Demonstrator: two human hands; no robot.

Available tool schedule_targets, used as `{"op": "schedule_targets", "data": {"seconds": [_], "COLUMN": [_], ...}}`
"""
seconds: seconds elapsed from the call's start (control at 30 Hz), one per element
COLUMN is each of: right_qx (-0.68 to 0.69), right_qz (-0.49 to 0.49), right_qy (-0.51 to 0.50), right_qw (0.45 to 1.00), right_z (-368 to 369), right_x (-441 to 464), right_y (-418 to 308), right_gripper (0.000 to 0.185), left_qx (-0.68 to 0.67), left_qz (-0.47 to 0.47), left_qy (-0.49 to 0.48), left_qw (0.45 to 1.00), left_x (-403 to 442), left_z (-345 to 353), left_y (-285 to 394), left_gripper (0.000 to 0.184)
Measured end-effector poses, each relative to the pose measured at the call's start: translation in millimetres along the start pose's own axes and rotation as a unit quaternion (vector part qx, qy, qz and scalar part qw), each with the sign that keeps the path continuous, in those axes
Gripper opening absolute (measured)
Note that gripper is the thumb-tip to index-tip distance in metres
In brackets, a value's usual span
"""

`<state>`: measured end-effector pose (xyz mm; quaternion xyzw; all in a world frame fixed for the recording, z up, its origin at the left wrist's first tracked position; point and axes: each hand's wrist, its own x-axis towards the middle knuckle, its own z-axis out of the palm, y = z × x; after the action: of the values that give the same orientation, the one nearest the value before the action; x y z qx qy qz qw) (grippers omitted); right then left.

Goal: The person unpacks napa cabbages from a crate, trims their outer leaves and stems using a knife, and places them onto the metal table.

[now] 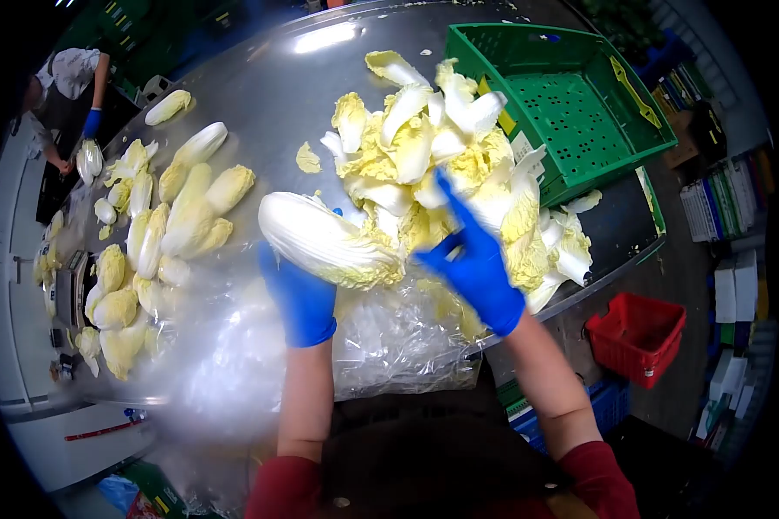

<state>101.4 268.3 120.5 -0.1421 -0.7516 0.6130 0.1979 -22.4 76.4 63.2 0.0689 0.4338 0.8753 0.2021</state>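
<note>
A large head of napa cabbage (325, 238) lies tilted in my left hand (303, 301), its white base toward the upper left and its yellow leafy end pointing right. The blue-gloved fingers of that hand go under and behind the cabbage, partly hidden by it. My right hand (478, 272), gloved in blue too, is just right of the leafy end with its fingers spread and nothing visible in them. Beyond both hands rises a heap of loose cabbage leaves (407, 156). Clear plastic film (398, 337) lies crumpled at the table's near edge.
Several more napa cabbages (190, 212) lie on the left of the metal table (277, 104). A green crate (571, 112) stands at the far right, and a red basket (636, 337) below the table's right side. Another person (69, 82) handles a cabbage at the upper left.
</note>
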Motion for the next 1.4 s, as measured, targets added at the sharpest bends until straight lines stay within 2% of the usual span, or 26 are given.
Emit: {"op": "schedule_targets", "data": {"seconds": [0.03, 0.1, 0.13, 0.23, 0.27, 0.37, 0.4, 0.5, 0.53, 0.63, 0.67, 0.7, 0.73, 0.83, 0.87, 0.97, 1.07, 1.17, 1.23, 1.33, 1.4], "right_qx": [-0.006, 0.057, 0.099, 0.221, 0.260, 0.333, 0.226, 0.116, 0.093, 0.025, 0.005, -0.016, -0.045, -0.059, -0.046, -0.033, -0.068, -0.033, -0.058, 0.122, 0.101], "right_qz": [0.009, 0.045, 0.104, 0.230, 0.266, 0.389, 0.385, 0.170, 0.141, 0.029, 0.042, 0.056, -0.057, 0.025, 0.013, 0.040, 0.028, -0.001, 0.001, -0.065, -0.145], "right_qy": [-0.071, -0.085, -0.097, -0.129, -0.137, -0.172, -0.192, -0.028, -0.040, -0.074, -0.100, -0.126, -0.088, -0.129, -0.118, -0.131, -0.107, -0.007, -0.021, 0.018, 0.089], "right_qw": [0.997, 0.994, 0.985, 0.939, 0.918, 0.842, 0.874, 0.978, 0.985, 0.996, 0.994, 0.990, 0.993, 0.990, 0.992, 0.990, 0.991, 0.999, 0.998, 0.990, 0.980], "right_z": [16, 32, 30, 20, 19, 30, 34, 35, 26, 24, 23, 23, 32, 22, 22, 21, 24, 31, 21, 8, -12], "right_x": [-11, -17, -18, -17, -18, -24, -24, -22, -18, -7, -5, -4, -2, 3, 1, 3, 0, -3, -4, -8, -7], "right_y": [0, 0, -5, -18, -19, 12, 18, 13, 0, -36, -52, -64, -44, -52, -49, -43, -40, -41, -50, -42, -52], "right_gripper": [0.090, 0.094, 0.084, 0.060, 0.053, 0.040, 0.049, 0.060, 0.069, 0.073, 0.074, 0.075, 0.068, 0.060, 0.055, 0.054, 0.048, 0.044, 0.040, 0.039, 0.037], "left_qx": [-0.067, -0.198, -0.150, -0.151, -0.114, -0.183, -0.192, -0.145, -0.094, 0.065, 0.104, 0.204, 0.199, 0.154, 0.135, 0.104, 0.078, 0.049, -0.039, -0.123, -0.155], "left_qz": [-0.017, -0.054, -0.048, -0.013, -0.003, 0.025, 0.025, -0.011, -0.005, -0.013, -0.026, -0.107, -0.093, -0.061, -0.052, -0.092, -0.098, -0.157, -0.155, -0.144, -0.122], "left_qy": [-0.011, -0.030, -0.035, -0.027, 0.021, -0.089, -0.051, -0.051, -0.066, -0.098, -0.081, -0.030, -0.045, -0.086, -0.097, -0.074, -0.056, 0.040, 0.060, 0.097, 0.108], "left_qw": [0.998, 0.978, 0.987, 0.988, 0.993, 0.979, 0.980, 0.988, 0.993, 0.993, 0.991, 0.973, 0.975, 0.982, 0.985, 0.988, 0.991, 0.986, 0.985, 0.977, 0.974], "left_x": [-2, -12, -18, -18, -17, -11, -13, -13, -18, -24, -31, -32, -35, -43, -45, -49, -50, -37, -25, -8, 4], "left_z": [2, 12, 19, 12, 17, 44, 50, 24, 23, 25, 33, 40, 35, 29, 28, 20, 23, 35, 31, 14, -16], "left_y": [2, 16, 22, 23, 19, 15, 15, 11, 9, 3, 7, 9, 3, -6, -6, -10, -11, -8, -10, -10, -13], "left_gripper": [0.076, 0.081, 0.086, 0.087, 0.090, 0.095, 0.097, 0.097, 0.093, 0.091, 0.090, 0.087, 0.086, 0.081, 0.080, 0.078, 0.073, 0.065, 0.060, 0.065, 0.066]}}
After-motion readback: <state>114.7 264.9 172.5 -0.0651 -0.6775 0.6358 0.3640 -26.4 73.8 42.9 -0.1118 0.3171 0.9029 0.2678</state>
